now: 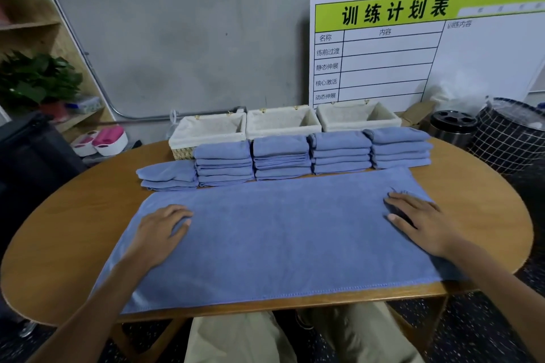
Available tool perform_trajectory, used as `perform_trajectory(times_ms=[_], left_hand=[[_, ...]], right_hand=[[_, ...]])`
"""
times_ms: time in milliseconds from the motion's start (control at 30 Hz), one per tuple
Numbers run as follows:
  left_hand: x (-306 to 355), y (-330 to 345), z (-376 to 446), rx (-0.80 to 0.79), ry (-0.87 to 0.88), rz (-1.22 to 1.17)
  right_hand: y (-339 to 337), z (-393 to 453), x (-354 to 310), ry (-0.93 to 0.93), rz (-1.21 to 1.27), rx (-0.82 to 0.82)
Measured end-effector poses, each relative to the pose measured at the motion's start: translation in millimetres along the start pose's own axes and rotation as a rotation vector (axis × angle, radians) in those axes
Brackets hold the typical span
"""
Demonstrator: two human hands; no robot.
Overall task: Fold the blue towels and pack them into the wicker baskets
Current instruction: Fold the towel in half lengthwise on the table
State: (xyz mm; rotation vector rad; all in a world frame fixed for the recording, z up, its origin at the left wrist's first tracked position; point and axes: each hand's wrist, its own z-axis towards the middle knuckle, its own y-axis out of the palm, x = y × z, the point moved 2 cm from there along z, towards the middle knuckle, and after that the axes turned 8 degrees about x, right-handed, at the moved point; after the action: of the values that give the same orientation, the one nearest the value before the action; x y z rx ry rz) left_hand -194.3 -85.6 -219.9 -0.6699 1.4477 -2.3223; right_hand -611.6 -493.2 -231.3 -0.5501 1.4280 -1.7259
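Down on the oval wooden table [477, 200] we have one big blue towel [280, 233] spread out flat, its stitched near hem running along the table's front edge, and both hands are on it. Left hand [160, 233] lies palm down near the towel's left end, fingers straight and pointing in toward the middle, gripping nothing, just pressing the cloth. Right hand [421, 222] mirrors it near the right end, fingers extended flat toward the centre, thumb apart from them, also holding nothing; a small ruck of fabric shows just beyond its fingertips. Behind the spread towel, a row of folded blue towels: a low stack at far left [168, 175], then a taller stack [224, 163], another [281, 158], another [340, 152], and the rightmost stack [399, 147], all sitting side by side and nearly touching the far edge of the open towel. Behind those, against the grey wall, three wicker baskets with pale cloth liners: left basket [206, 130], middle basket [283, 121], right basket [358, 115], with no towels showing inside. A white training-schedule board with a green header [413, 47] leans on the wall behind the right basket. Off to the right, a metal canister with a holed black lid [452, 127] and a black grid-pattern hamper [510, 138]; to the left, potted green plants [38, 79] on wooden shelving and a pink-and-white container [109, 140] on the floor.
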Motion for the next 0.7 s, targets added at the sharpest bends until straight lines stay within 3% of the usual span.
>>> perform_trajectory(times_ms=[100, 267, 433, 533, 700], left_hand=[[7, 5, 7, 0.025, -0.037, 0.031], [17, -2, 56, 0.156, -0.078, -0.045], [14, 30, 88, 0.11, -0.148, -0.056], [6, 47, 83, 0.167, -0.202, -0.023], [12, 41, 83, 0.28, -0.079, 0.046]], right_hand=[[-12, 13, -6, -0.006, -0.049, 0.048], [-12, 70, -33, -0.025, 0.036, 0.285], [26, 128, -50, -0.011, 0.102, 0.226], [44, 131, -47, 0.009, 0.185, 0.275], [46, 128, -45, -0.029, 0.059, 0.438]])
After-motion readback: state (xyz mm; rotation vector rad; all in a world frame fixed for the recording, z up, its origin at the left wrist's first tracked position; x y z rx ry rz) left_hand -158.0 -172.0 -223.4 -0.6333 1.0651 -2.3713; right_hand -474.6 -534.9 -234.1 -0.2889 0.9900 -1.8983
